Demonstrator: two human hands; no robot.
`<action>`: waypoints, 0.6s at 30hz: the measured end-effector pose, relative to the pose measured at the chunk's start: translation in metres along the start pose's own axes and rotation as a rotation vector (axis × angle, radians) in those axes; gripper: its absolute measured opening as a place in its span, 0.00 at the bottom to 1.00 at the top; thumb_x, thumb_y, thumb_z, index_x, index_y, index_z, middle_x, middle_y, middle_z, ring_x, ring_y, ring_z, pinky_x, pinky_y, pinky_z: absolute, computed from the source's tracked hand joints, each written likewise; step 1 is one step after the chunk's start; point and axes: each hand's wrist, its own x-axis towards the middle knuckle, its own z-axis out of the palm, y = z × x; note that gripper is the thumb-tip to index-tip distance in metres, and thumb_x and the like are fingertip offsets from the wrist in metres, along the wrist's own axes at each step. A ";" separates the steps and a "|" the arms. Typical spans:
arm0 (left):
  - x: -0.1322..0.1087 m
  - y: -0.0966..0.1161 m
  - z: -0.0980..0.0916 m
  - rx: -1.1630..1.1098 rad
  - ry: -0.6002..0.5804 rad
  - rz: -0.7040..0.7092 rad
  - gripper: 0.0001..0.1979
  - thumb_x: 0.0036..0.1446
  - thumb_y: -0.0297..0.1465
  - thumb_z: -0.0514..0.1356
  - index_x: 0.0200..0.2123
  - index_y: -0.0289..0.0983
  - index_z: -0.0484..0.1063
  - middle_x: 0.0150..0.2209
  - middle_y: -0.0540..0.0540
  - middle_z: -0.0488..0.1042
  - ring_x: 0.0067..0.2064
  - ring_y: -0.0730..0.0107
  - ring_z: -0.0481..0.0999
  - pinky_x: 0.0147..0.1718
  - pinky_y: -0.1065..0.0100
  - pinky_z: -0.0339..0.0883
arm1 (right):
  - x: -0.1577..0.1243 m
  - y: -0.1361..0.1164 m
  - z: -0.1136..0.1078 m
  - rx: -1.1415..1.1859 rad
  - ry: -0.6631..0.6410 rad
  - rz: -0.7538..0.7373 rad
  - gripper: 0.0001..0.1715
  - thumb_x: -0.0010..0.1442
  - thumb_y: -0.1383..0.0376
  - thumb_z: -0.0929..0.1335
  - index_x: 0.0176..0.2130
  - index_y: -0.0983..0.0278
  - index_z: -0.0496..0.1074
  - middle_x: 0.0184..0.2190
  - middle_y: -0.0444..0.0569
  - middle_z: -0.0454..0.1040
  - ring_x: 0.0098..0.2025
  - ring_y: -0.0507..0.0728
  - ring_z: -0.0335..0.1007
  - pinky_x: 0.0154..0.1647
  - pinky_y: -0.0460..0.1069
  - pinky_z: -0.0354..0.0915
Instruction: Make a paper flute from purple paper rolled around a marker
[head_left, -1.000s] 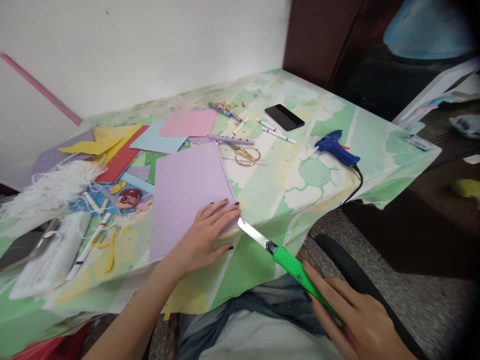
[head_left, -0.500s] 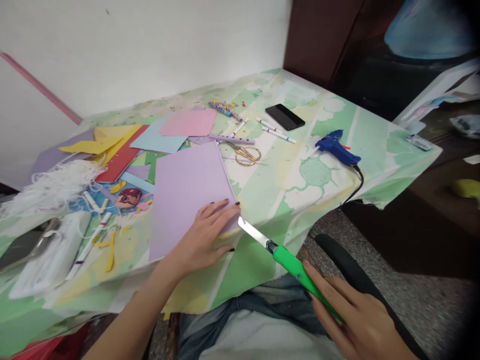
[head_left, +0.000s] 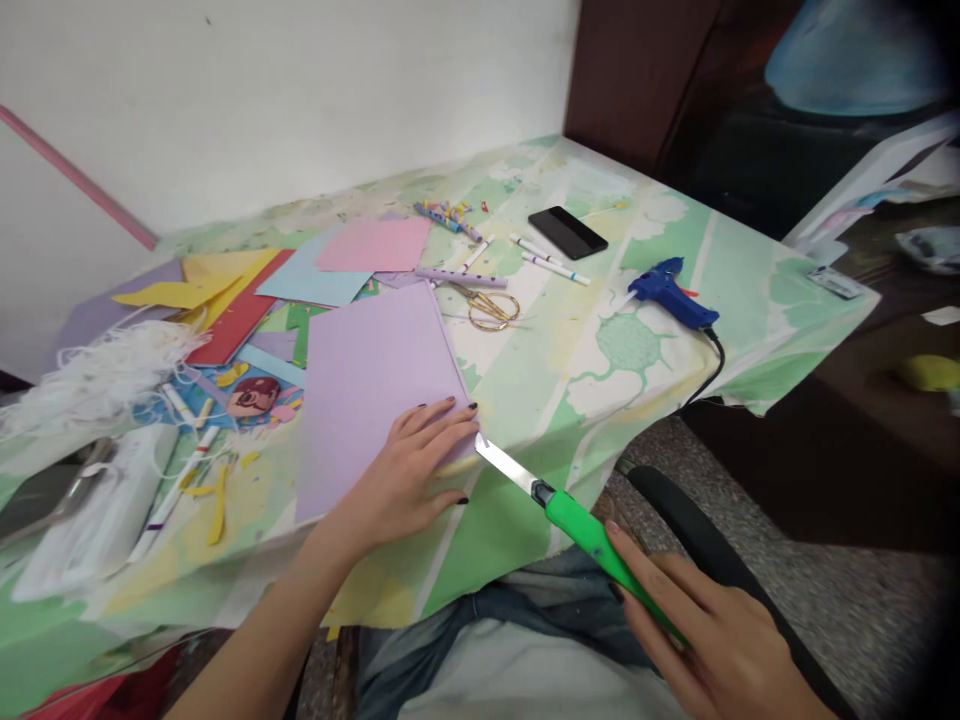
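A lilac sheet of paper lies on the table near its front edge. My left hand rests flat on the sheet's near right corner, fingers stretched out. My right hand is closed round the green handle of a utility knife. The knife's bare blade points up and left, and its tip touches the sheet's corner right beside my left fingertips.
Coloured paper sheets, white string and markers crowd the left. Gold scissors, pens, a black phone and a blue glue gun with its cord lie further back and right. A black chair arm is by my right hand.
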 end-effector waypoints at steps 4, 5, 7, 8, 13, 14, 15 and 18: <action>0.000 0.001 -0.001 -0.024 0.011 -0.015 0.33 0.51 0.34 0.62 0.58 0.41 0.54 0.61 0.43 0.59 0.64 0.56 0.49 0.59 0.52 0.48 | -0.002 0.000 0.002 0.004 -0.002 -0.005 0.23 0.66 0.63 0.57 0.55 0.72 0.64 0.26 0.49 0.72 0.24 0.48 0.69 0.22 0.42 0.65; 0.000 0.001 -0.001 -0.026 0.010 -0.015 0.33 0.51 0.34 0.62 0.58 0.41 0.54 0.61 0.43 0.59 0.64 0.56 0.49 0.59 0.52 0.48 | -0.003 0.000 0.003 0.003 -0.006 -0.002 0.23 0.66 0.63 0.57 0.55 0.72 0.64 0.27 0.49 0.72 0.24 0.48 0.69 0.22 0.42 0.65; 0.000 0.001 -0.002 -0.027 0.007 -0.010 0.33 0.51 0.34 0.62 0.58 0.41 0.54 0.61 0.43 0.59 0.64 0.56 0.50 0.59 0.52 0.48 | -0.005 -0.001 0.004 0.002 -0.016 0.002 0.24 0.66 0.63 0.57 0.57 0.71 0.63 0.29 0.50 0.73 0.25 0.49 0.69 0.23 0.43 0.65; 0.000 0.001 -0.002 -0.027 0.007 -0.009 0.33 0.51 0.34 0.62 0.59 0.42 0.54 0.61 0.43 0.59 0.64 0.55 0.50 0.59 0.51 0.48 | -0.006 -0.002 0.005 0.003 -0.019 0.003 0.24 0.66 0.63 0.57 0.57 0.71 0.62 0.30 0.50 0.73 0.26 0.49 0.69 0.23 0.43 0.65; 0.001 0.002 -0.002 -0.035 0.019 -0.003 0.33 0.50 0.32 0.62 0.59 0.42 0.54 0.61 0.43 0.60 0.64 0.54 0.50 0.59 0.51 0.48 | -0.006 -0.004 0.006 0.007 -0.014 0.002 0.25 0.66 0.64 0.58 0.59 0.73 0.59 0.31 0.51 0.73 0.29 0.50 0.70 0.24 0.44 0.65; 0.001 0.002 -0.002 -0.037 0.019 -0.005 0.33 0.50 0.32 0.62 0.59 0.42 0.54 0.61 0.42 0.60 0.64 0.54 0.50 0.59 0.50 0.48 | -0.005 -0.004 0.005 0.000 -0.017 -0.009 0.25 0.66 0.64 0.58 0.59 0.73 0.59 0.32 0.52 0.74 0.29 0.51 0.70 0.24 0.44 0.65; 0.001 0.002 -0.002 -0.038 0.017 -0.007 0.33 0.50 0.32 0.62 0.59 0.42 0.54 0.61 0.42 0.60 0.64 0.54 0.50 0.59 0.50 0.48 | -0.004 -0.004 0.004 -0.010 -0.018 -0.019 0.25 0.66 0.64 0.57 0.59 0.73 0.59 0.33 0.53 0.74 0.29 0.51 0.70 0.23 0.44 0.65; 0.001 0.002 -0.002 -0.039 0.015 -0.007 0.34 0.50 0.33 0.62 0.59 0.42 0.53 0.61 0.42 0.60 0.64 0.54 0.50 0.59 0.50 0.49 | -0.002 -0.005 0.002 -0.026 -0.016 -0.026 0.25 0.66 0.64 0.57 0.58 0.73 0.60 0.33 0.53 0.74 0.28 0.50 0.70 0.22 0.44 0.64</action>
